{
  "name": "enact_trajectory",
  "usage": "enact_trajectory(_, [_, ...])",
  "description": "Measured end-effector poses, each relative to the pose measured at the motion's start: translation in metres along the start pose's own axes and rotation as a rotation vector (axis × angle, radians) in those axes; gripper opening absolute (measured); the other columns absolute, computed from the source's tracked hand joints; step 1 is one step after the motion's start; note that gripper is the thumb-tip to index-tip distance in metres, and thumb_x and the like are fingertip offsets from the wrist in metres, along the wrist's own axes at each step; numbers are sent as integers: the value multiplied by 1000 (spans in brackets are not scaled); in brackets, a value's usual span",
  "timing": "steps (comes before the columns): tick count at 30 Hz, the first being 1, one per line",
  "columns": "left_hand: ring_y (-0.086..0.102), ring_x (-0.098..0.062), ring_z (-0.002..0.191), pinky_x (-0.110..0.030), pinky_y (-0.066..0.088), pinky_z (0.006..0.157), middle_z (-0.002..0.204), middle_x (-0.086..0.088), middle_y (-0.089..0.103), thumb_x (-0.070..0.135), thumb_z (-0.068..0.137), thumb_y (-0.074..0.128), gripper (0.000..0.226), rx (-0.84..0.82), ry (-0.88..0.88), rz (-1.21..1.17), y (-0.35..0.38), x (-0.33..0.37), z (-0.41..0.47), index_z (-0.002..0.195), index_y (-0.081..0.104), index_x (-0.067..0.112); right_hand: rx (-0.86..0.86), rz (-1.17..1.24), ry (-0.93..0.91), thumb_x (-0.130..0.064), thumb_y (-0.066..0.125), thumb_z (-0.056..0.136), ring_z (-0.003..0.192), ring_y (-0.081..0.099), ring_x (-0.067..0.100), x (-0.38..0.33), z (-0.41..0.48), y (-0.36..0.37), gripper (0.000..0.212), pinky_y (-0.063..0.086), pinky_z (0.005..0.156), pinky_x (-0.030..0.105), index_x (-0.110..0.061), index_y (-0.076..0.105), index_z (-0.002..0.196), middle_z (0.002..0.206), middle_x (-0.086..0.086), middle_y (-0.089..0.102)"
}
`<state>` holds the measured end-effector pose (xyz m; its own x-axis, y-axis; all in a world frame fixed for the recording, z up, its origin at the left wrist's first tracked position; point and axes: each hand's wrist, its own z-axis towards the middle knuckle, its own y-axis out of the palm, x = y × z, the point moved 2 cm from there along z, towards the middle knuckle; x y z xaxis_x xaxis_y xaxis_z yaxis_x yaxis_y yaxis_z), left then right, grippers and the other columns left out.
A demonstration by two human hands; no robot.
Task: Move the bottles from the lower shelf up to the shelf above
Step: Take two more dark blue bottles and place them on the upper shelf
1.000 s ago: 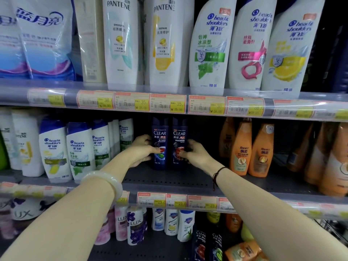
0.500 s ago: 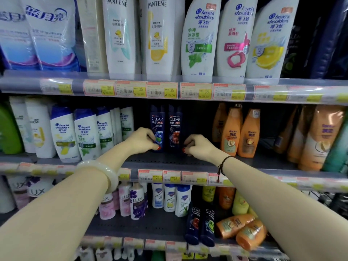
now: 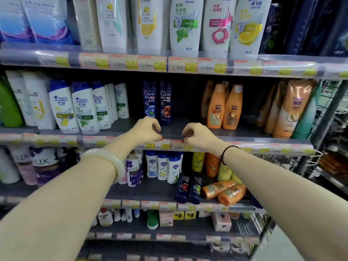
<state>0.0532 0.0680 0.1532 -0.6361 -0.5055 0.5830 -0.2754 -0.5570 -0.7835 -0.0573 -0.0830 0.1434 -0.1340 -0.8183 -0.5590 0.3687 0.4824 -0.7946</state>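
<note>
Two dark blue CLEAR bottles (image 3: pixel 157 102) stand upright side by side on the middle shelf (image 3: pixel 254 143). My left hand (image 3: pixel 146 131) hovers just in front of them at the shelf's front edge, fingers curled with nothing in them. My right hand (image 3: pixel 195 135) is level with it a little to the right, also curled and empty. On the lower shelf (image 3: pixel 143 193) two more dark blue CLEAR bottles (image 3: pixel 188 187) stand near the front edge, below my right wrist.
Orange bottles (image 3: pixel 223 108) stand right of the upper CLEAR pair, white Head & Shoulders bottles (image 3: pixel 75 108) to the left. On the lower shelf lie two orange bottles (image 3: pixel 225 191) on their sides, with white Safeguard bottles (image 3: pixel 162 166) and LUX bottles (image 3: pixel 132 169) nearby. A wire rack (image 3: pixel 327 166) is on the right.
Both hands have let go of the two CLEAR bottles on the middle shelf and drawn back to its front edge. The view has tilted down, showing more of the lower shelves.
</note>
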Motion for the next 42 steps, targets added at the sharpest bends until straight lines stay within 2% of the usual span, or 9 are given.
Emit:
enact_trajectory(5, [64, -23, 94, -31, 51, 80, 103, -9, 67, 10, 75, 72, 18, -52, 5, 32, 26, 6, -19, 92, 67, 9, -79, -106, 40, -12, 64, 81, 98, 57, 22, 16, -25, 13, 24, 41, 76, 27, -8, 64, 105, 105, 6, 60])
enact_trajectory(8, [62, -24, 96, -35, 52, 82, 105, -8, 63, 12, 74, 74, 28, -161, -16, 87, 46, 5, -27, 100, 67, 6, -106, -108, 84, -14, 64, 82, 93, 56, 21, 27, -38, 19, 25, 41, 74, 27, -6, 63, 106, 110, 12, 64])
enact_trajectory(15, [59, -22, 88, -31, 48, 77, 98, -10, 64, 10, 78, 72, 26, -308, -76, 90, 98, -7, -34, 101, 66, 1, -213, -142, 188, -11, 60, 82, 91, 55, 23, 66, -59, 43, 28, 46, 77, 31, -7, 60, 110, 104, 10, 61])
enact_trajectory(19, [53, -22, 83, -28, 43, 73, 91, -9, 57, 9, 77, 71, 22, -393, -93, 115, 130, -14, -30, 98, 65, 4, -275, -171, 238, -10, 57, 81, 99, 60, 29, 91, -64, 60, 32, 51, 78, 34, -8, 59, 113, 109, 12, 63])
enact_trajectory(24, [55, -24, 87, -31, 43, 74, 99, -11, 60, 11, 77, 72, 36, -454, -129, 111, 164, -24, -24, 110, 61, 1, -313, -186, 289, -12, 55, 80, 99, 61, 32, 122, -65, 79, 29, 48, 75, 32, -7, 60, 108, 110, 15, 65])
enact_trajectory(27, [58, -29, 100, -36, 46, 83, 112, -14, 62, 13, 76, 72, 39, -470, -144, 117, 180, -33, -21, 112, 60, 4, -330, -176, 318, -12, 55, 78, 98, 63, 32, 136, -64, 89, 27, 48, 72, 32, -7, 60, 105, 107, 15, 66])
enact_trajectory(30, [59, -31, 102, -38, 48, 88, 112, -15, 62, 14, 77, 72, 39, -470, -157, 121, 193, -41, -15, 113, 60, 3, -346, -178, 328, -12, 55, 79, 98, 61, 32, 147, -59, 100, 28, 41, 69, 29, -6, 58, 105, 110, 17, 65])
enact_trajectory(36, [56, -25, 90, -36, 48, 84, 102, -11, 62, 17, 76, 72, 43, -479, -201, 78, 213, -56, -3, 115, 60, 3, -379, -211, 355, -16, 58, 80, 102, 61, 36, 168, -50, 118, 30, 49, 78, 36, -5, 56, 109, 114, 18, 64])
enact_trajectory(42, [51, -21, 89, -27, 38, 75, 115, -12, 62, 15, 79, 69, 43, -454, -241, 45, 231, -67, 13, 119, 59, 5, -376, -195, 399, -25, 56, 85, 107, 59, 36, 188, -37, 132, 35, 49, 85, 39, -7, 56, 115, 119, 16, 62])
